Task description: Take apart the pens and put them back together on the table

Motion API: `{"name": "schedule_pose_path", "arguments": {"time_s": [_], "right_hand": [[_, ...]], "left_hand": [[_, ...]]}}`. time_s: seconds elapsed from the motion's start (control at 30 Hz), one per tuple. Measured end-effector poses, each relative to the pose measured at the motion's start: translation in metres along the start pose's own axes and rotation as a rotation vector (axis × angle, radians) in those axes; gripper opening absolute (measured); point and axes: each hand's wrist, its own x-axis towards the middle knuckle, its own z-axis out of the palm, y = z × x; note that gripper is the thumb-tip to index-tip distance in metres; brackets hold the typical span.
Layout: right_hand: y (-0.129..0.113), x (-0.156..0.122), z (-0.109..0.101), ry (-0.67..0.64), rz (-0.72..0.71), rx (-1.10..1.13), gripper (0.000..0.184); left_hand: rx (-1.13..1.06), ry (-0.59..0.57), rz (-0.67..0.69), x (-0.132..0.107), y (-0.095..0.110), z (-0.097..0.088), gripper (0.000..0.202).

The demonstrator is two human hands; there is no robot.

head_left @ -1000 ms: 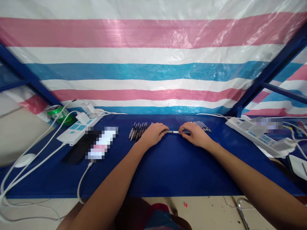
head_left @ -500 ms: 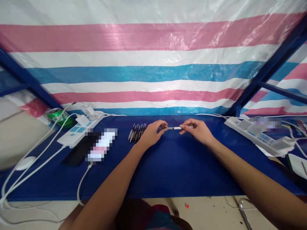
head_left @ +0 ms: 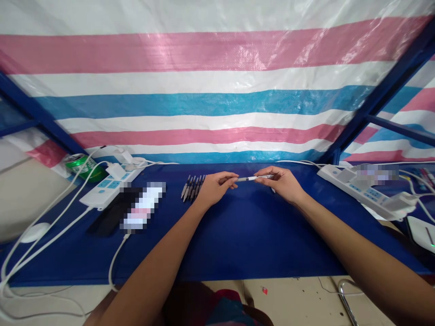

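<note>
A slim pen (head_left: pixel 250 178), white in the middle with a grey end, lies level between my two hands above the blue tabletop (head_left: pixel 238 244). My left hand (head_left: pixel 217 186) pinches its grey end between thumb and fingers. The other end is gripped by the thumb and fingertips of my right hand (head_left: pixel 279 182), which partly cover it. Just left of my left hand, several grey and dark pens (head_left: pixel 192 188) lie side by side in a row, some hidden by that hand. A small thin tip shows under my right hand; I cannot tell what it belongs to.
At left are a white power strip (head_left: pixel 108 185) with plugged chargers, a green can (head_left: pixel 84 167), a dark slab (head_left: pixel 113 210) and a blurred, lit phone (head_left: pixel 144 206) on a cable. At right is another power strip (head_left: pixel 367 192). A striped sheet (head_left: pixel 217 104) hangs behind.
Both hands stay nearly in place. The fingers of my left hand have closed further round the grey end, and the pen has tilted slightly, its right end higher.
</note>
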Motion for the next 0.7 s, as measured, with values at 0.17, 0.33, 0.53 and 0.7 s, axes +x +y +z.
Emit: {"name": "schedule_pose_path", "arguments": {"time_s": [0.17, 0.33, 0.53, 0.7], "right_hand": [[0.0031, -0.0014, 0.004, 0.003, -0.086, -0.021, 0.041], [0.0022, -0.0044, 0.0053, -0.011, -0.214, -0.184, 0.026], [-0.0028, -0.0059, 0.0037, -0.015, -0.484, -0.324, 0.009], [-0.005, -0.0072, 0.0037, -0.032, -0.464, -0.309, 0.011]], "left_hand": [[-0.238, -0.015, -0.123, 0.0032, -0.0025, 0.0029, 0.039], [-0.199, -0.034, -0.142, 0.0054, -0.0058, 0.0021, 0.041], [-0.162, -0.077, -0.156, 0.0032, -0.0015, 0.0027, 0.044], [-0.28, -0.034, -0.171, 0.0039, -0.0035, 0.0069, 0.047]]}}
